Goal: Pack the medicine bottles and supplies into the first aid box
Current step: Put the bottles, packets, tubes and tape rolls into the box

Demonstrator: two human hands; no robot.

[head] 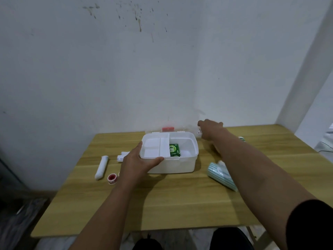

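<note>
A: Nearest me: right forearm stretched across the light wooden table [180,204], black sleeve at the elbow. Right hand [210,129] is at the far edge, past the box's far right corner, over something small and white. Blurred; can't tell whether the fingers are closed on it.

B: Box?

A: White plastic first aid box [173,165] sits mid-table, open top. White divided insert tray [155,147] covers its left half. Right half is open, with a green carton with white lettering [174,150] standing at the bottom against the tray edge.

B: Left hand?

A: Left hand [137,162] clamps the box's near left corner, thumb along the front rim, fingers up the left wall.

B: Lid?

A: Clear lid with a red latch [168,129] stands behind the box, by the wall.

B: Loose items?

A: Left of the box: two small white bottles [122,156] lying side by side, partly behind the left hand. Farther left, a long white wrapped roll [101,167]. Near it, a red-and-white tape spool [112,178]. Right of the box, a teal-and-white striped tissue pack [219,175], partly under the right forearm. Another white item [241,138] peeks out behind the forearm; can't identify it.
</note>
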